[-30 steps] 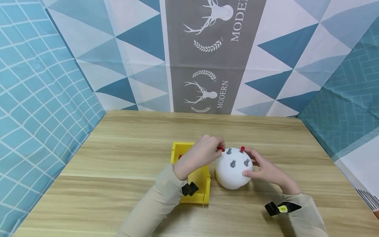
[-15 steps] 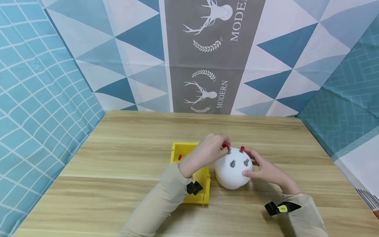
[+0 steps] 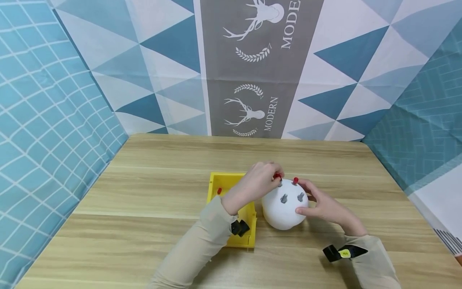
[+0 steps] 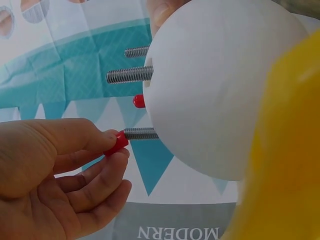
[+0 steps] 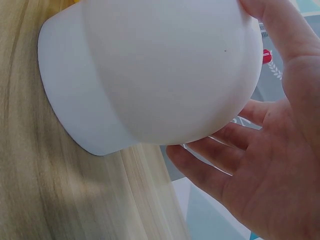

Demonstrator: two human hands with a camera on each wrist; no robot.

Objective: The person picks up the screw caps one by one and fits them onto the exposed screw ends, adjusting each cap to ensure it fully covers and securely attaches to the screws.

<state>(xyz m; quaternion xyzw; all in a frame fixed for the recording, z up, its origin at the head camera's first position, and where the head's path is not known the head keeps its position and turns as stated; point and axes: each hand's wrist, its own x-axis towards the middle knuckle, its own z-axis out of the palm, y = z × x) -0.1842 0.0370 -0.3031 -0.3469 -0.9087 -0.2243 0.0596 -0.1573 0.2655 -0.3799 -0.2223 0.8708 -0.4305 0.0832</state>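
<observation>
A white rounded body (image 3: 283, 216) stands on the table, with several threaded metal studs (image 4: 129, 75) sticking out of its top. My left hand (image 3: 254, 181) pinches a small red cap (image 4: 116, 144) between thumb and index finger. In the left wrist view that cap meets the tip of one stud (image 4: 142, 133), slightly tilted to it. Another red cap (image 3: 295, 181) sits on a neighbouring stud; two nearer studs are bare. With thumb in front and fingers behind, my right hand (image 3: 325, 206) holds the white body from the right side.
A yellow box (image 3: 213, 184) lies left of the white body, partly hidden under my left forearm. Inside it, one red cap (image 3: 219, 191) shows. Patterned cloth (image 3: 173, 80) hangs behind the wooden table (image 3: 151, 192).
My left hand has moved slightly right and brought the red cap from beside the white body onto the tip of the far-left stud. The right hand has kept its place.
</observation>
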